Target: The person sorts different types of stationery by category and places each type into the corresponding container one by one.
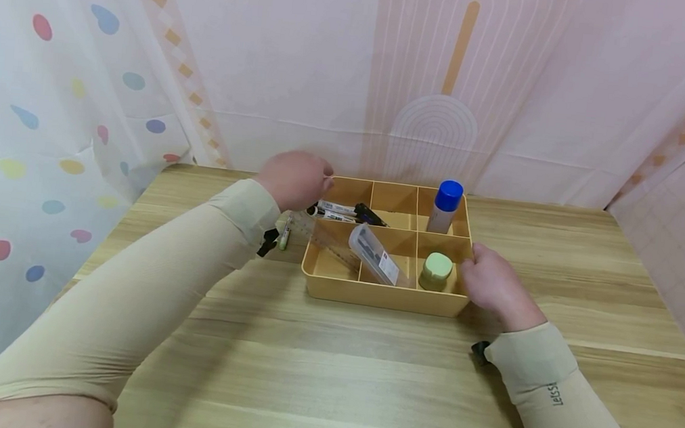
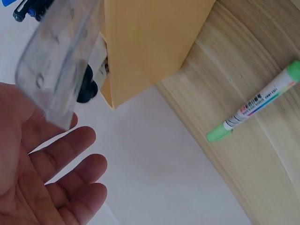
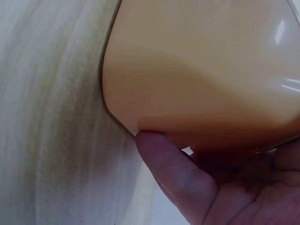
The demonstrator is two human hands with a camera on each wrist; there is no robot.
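Observation:
My left hand (image 1: 296,179) is at the back left corner of a yellow-orange divided organizer box (image 1: 384,299). Between its thumb side and index finger it pinches the end of a clear plastic ruler (image 2: 61,61), which slants down into the front left compartment; the other fingers are spread loosely. My right hand (image 1: 495,282) grips the box's right wall, with the thumb (image 3: 164,154) against the outside. Black-and-white markers (image 1: 336,212) lie in the back left part. A clear plastic case (image 1: 375,254) leans in the front middle compartment.
A blue-capped tube (image 1: 444,206) stands in the back right compartment and a light green rounded item (image 1: 437,271) in the front right. A green-capped marker (image 2: 255,105) lies on the wooden table (image 1: 328,376), left of the box. A patterned curtain (image 1: 301,54) hangs behind.

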